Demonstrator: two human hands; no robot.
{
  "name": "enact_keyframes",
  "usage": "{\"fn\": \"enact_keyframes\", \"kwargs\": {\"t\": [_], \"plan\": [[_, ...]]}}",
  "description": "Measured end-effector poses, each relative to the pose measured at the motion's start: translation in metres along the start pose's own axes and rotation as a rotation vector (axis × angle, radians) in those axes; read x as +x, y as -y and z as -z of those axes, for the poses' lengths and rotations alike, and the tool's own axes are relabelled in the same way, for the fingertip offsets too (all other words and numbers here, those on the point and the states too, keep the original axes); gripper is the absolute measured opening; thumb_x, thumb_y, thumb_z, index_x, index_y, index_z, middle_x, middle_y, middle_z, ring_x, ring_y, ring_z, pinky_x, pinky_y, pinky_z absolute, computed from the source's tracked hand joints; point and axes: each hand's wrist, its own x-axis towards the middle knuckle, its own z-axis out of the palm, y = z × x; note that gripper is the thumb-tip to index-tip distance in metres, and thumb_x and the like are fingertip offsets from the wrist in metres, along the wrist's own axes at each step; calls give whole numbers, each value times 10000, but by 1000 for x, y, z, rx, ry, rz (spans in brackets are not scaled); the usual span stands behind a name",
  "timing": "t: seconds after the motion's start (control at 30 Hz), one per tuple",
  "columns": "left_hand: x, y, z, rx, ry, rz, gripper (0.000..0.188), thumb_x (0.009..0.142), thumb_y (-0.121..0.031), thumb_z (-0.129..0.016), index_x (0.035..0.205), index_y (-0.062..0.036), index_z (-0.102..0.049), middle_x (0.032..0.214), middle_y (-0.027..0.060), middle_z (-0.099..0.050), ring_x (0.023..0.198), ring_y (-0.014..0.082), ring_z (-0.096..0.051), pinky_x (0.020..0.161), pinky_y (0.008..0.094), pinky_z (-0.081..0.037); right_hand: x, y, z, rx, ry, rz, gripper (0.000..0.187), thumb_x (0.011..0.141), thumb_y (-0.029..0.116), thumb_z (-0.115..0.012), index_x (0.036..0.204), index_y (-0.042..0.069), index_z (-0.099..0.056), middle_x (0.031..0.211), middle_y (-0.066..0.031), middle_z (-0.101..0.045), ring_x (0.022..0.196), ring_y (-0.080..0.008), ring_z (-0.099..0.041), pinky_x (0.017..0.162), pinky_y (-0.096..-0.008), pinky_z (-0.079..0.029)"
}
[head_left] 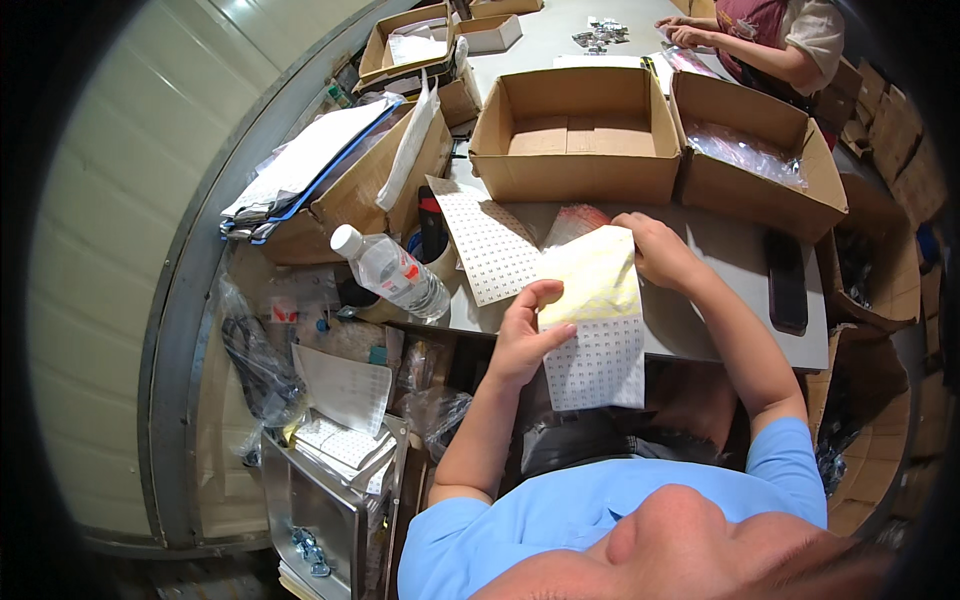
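Note:
A sheet of small printed stickers [597, 365] is held up in front of me, its upper part pale yellow and its lower part white with rows of marks. My left hand [530, 335] grips its left edge, thumb across the front. At the upper right corner my right hand [655, 250] is closed on the sheet, its fingertips partly hidden behind it. A second sticker sheet [485, 243] lies on the table just beyond my left hand. Behind the held sheet, a clear plastic bag with a red edge [575, 222] shows in part.
A water bottle [392, 273] stands at the left. Open cardboard boxes [575, 178] line the far side, one holding clear plastic bags [745, 152]. A dark phone [786, 282] lies at the right. Across the table, a person's hands [685, 33] work near small packets [601, 35].

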Motion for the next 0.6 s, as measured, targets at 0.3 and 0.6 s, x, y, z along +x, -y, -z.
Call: {"fn": "enact_keyframes", "kwargs": {"t": [0.3,0.6], "plan": [[-12,28,-23,24,-183,-117,467,806,12,-718,1210,8,-484,1164,79,-524,1056,136,-534,911,260,-451,-73,51,22,849,46,-119,708,812,61,-689,1416,144,-329,1093,-124,-611,924,-200,-626,820,-308,-510],[-35,21,-19,460,-254,-560,517,717,-169,-846,1100,-90,-507,1270,140,-460,1234,239,-456,1032,389,-373,-104,62,31,504,-75,-105,240,716,14,-751,938,30,-664,971,-88,-615,829,-223,-620,738,-305,-490]]}}
